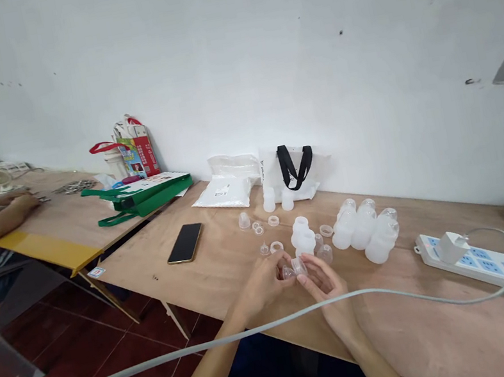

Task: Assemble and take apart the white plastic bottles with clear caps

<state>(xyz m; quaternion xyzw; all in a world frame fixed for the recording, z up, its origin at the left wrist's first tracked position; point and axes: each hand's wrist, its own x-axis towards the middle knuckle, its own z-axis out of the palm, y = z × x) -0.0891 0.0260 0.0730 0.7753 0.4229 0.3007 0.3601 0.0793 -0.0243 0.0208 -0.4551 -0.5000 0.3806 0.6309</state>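
Note:
In front of me, close to the table's near edge, my two hands meet. My left hand (268, 278) is closed on a clear silicone nipple (288, 272). Against it, my right hand (325, 279) pinches a translucent screw ring (298, 266); whether the two parts are joined cannot be made out. Just beyond my fingers stands a frosted baby bottle (304, 238), with clear caps (324, 253) at its right. Loose rings (277, 247), a small nipple (264, 249) and a clear dome cap (244, 220) lie beyond my left hand.
Capped bottles (363, 227) stand to the right, near a power strip (479, 262). A grey cable (211, 345) crosses low in front of me. A phone (185, 243) lies left; white packages (227, 186) rest by the wall. A co-worker's arms (3, 216) are at the far-left table.

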